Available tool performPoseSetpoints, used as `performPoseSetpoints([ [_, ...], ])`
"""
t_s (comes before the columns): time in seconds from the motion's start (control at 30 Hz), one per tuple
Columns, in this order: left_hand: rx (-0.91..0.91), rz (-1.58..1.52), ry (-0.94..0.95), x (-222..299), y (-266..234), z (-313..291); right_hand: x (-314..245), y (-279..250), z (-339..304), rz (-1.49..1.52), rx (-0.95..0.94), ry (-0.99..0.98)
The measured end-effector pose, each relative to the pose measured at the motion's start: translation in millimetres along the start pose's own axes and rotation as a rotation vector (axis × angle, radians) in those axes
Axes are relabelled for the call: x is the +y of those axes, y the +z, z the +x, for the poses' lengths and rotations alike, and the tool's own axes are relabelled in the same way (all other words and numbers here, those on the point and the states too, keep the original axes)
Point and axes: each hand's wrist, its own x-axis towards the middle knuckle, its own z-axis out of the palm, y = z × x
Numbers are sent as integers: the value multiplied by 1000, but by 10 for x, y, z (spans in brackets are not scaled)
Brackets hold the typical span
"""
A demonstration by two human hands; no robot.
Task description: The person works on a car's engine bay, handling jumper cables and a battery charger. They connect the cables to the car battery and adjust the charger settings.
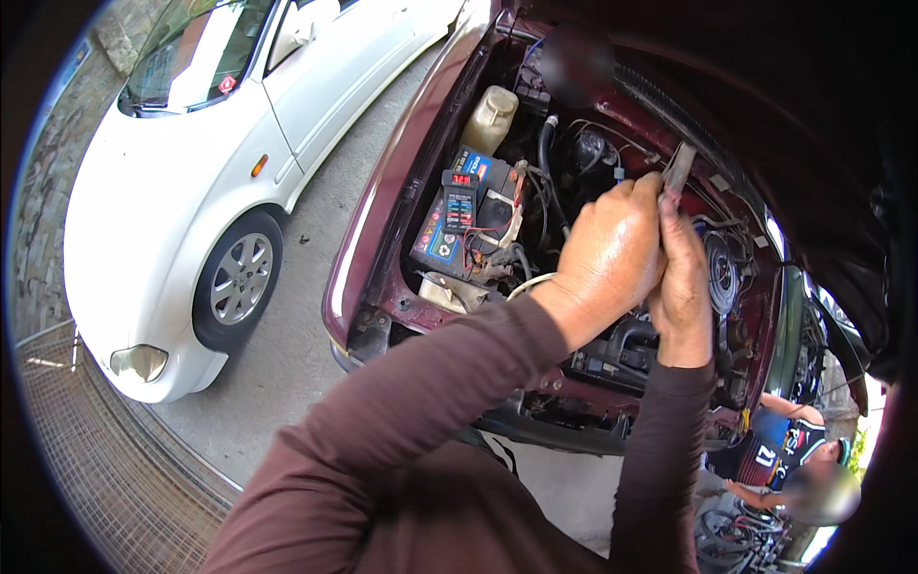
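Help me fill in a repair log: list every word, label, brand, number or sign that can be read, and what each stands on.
I describe markings without copying them out.
Black meter: lit red digits on its display; print below too small.
Blue battery: lettering and small symbols.
Dark clothing on the person at lower right: white number and lettering.
White car: red windscreen sticker, too small to read.
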Motion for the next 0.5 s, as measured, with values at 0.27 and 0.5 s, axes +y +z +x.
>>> performPoseSetpoints([
  [0.27,-134,12,165,-192,129,-560,758,-507,216,135,47,-105],
  [0.5,-227,435,-363,-407,-1114,-1858,1265,-601,1330,354,180,244],
])
